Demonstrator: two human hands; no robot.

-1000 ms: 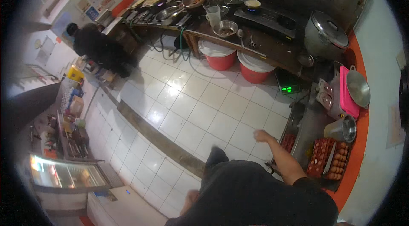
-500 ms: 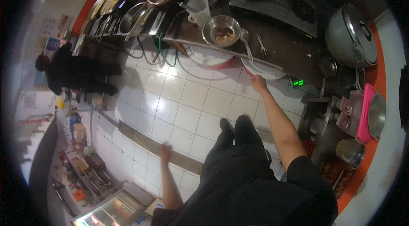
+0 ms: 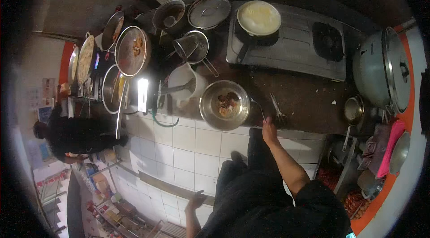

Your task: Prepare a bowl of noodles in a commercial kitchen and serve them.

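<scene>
My right hand (image 3: 268, 132) is closed around the handle of a metal spoon (image 3: 262, 111) at the counter's front edge. Just left of the spoon stands a steel bowl (image 3: 209, 114), with brown and whitish seasonings or crumbs in its bottom. A pair of metal tongs or scissors (image 3: 277, 107) lies to the right of the spoon, not touched. Low over the floor, away from the counter, my left hand (image 3: 195, 201) hangs empty with its fingers apart. A white plastic jug (image 3: 183, 86) with a dark utensil in it stands left of the bowl.
A pan of pale yellow food (image 3: 259, 17) rests on the gas stove (image 3: 291, 52). Sieves, pots and a strainer with brown bits (image 3: 133, 52) crowd the left. A large lidded pot (image 3: 374, 74) stands at right. Another person (image 3: 83, 132) in dark clothing is at far left.
My right hand has reached up to the counter and taken hold of the spoon. I am closer to the counter, and the bowl appears lower in view. My left hand stays low and empty.
</scene>
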